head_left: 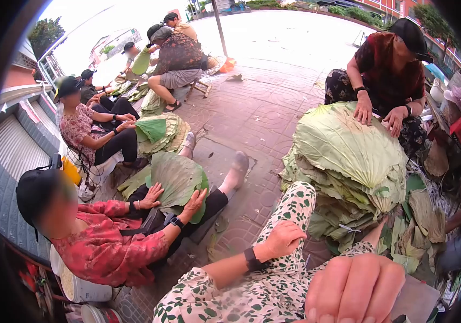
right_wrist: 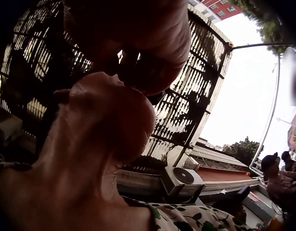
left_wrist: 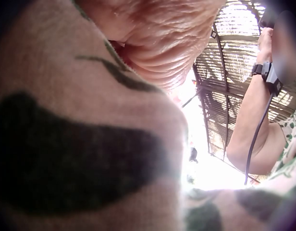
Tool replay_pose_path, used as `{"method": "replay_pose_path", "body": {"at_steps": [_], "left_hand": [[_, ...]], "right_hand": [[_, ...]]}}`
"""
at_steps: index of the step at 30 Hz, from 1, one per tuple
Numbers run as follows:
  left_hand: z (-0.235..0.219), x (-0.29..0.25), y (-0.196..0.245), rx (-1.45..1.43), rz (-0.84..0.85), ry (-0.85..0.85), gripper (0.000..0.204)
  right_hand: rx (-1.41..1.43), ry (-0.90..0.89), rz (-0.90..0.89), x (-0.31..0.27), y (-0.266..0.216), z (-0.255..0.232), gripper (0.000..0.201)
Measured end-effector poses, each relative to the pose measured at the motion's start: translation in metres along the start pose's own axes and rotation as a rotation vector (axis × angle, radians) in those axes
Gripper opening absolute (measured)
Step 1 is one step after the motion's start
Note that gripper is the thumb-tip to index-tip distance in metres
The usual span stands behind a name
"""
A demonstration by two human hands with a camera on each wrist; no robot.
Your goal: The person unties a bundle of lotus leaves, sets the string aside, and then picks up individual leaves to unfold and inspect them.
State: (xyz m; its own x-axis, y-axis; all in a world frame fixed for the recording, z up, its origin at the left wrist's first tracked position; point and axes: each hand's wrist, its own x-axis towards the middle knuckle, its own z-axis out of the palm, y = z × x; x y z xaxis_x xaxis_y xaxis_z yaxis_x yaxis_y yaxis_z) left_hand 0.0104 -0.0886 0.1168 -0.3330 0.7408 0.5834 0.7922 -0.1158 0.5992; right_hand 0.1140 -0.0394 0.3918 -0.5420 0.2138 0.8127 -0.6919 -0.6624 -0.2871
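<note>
My left hand point(head_left: 283, 240), a dark band on its wrist, rests on my leaf-print trousers point(head_left: 252, 290) with its fingers loosely bent. The left wrist view has its wrinkled skin point(left_wrist: 162, 43) close up beside the printed cloth. My right hand point(head_left: 355, 288) is raised near the head camera, knuckles forward and fingers curled. Its fingertips are hidden, so I cannot tell whether it holds anything. In the left wrist view the raised right forearm point(left_wrist: 251, 115) stands bent upright, close to the head. Beyond my knee is a tall stack of large green lotus leaves point(head_left: 349, 156).
A person in a dark red top point(head_left: 384, 70) has both hands on the stack. At left, a person in a red shirt point(head_left: 117, 237) handles a large round leaf point(head_left: 179, 177) on the lap. More seated people work with leaves farther back. White buckets point(head_left: 88, 288) stand lower left.
</note>
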Motion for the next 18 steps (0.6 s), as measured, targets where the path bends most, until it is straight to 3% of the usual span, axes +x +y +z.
{"method": "replay_pose_path", "body": {"at_steps": [10,12,16,17,18], "left_hand": [[-0.003,0.002,0.003,-0.001,-0.018,0.015,0.021],[-0.002,0.002,0.001,-0.040,-0.009,-0.019,0.021],[-0.001,0.005,0.004,0.013,-0.029,-0.013,0.017],[0.000,0.005,0.006,0.022,-0.033,-0.013,0.018],[0.000,0.006,0.006,0.030,-0.031,-0.016,0.018]], "right_hand": [[-0.008,-0.307,0.094,-0.008,-0.018,-0.034,0.017],[-0.061,-0.245,0.086,-0.010,-0.017,-0.034,0.021],[0.008,-0.269,0.037,0.000,-0.004,-0.025,0.040],[0.202,-0.214,-0.197,-0.013,0.024,-0.022,0.054],[0.240,-0.304,-0.101,-0.018,0.018,-0.029,0.071]]}}
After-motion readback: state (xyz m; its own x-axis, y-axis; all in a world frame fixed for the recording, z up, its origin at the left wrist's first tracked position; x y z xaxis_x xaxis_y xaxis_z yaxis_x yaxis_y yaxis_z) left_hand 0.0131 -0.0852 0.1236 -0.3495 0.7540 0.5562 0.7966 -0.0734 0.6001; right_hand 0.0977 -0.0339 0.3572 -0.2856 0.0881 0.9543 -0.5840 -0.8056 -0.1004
